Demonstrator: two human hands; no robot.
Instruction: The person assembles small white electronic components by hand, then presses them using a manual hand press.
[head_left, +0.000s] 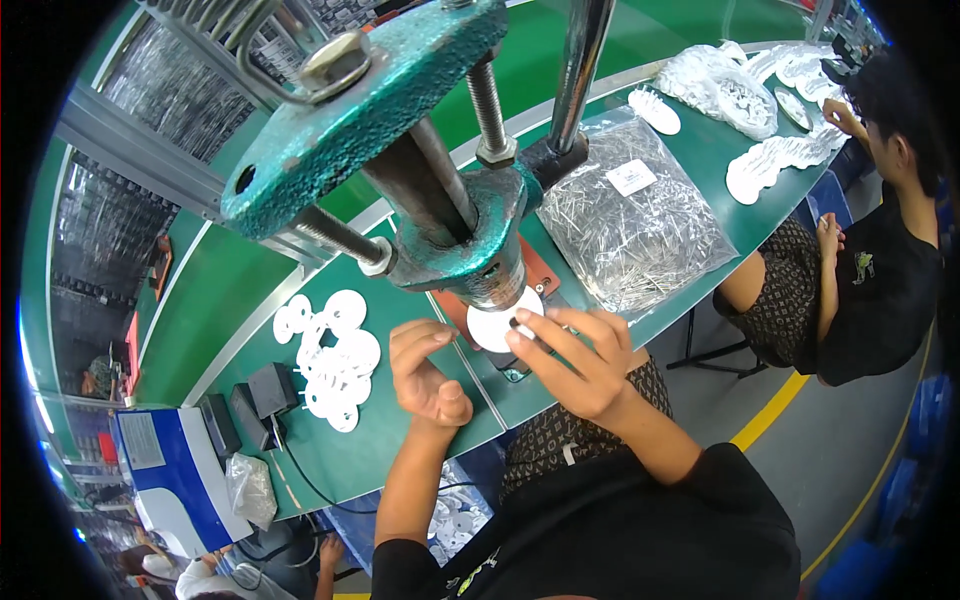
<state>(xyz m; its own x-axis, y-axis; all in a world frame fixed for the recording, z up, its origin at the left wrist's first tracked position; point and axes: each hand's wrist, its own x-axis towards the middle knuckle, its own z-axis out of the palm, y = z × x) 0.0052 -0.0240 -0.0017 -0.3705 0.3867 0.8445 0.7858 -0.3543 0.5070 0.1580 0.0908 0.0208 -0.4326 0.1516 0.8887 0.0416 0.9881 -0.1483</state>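
A person is standing at a green bench (400, 450) under a teal hand press (440, 200). Their right hand (575, 360) is pinching a white disc (495, 325) between fingertips, holding it beneath the press head. Their left hand (425, 375) is resting at 9 o'clock from the disc, fingers loosely curled, gripping nothing. A heap of white discs (335, 360) is lying farther toward 9 o'clock. A clear bag of metal pins (635, 225) is sitting at 1 o'clock.
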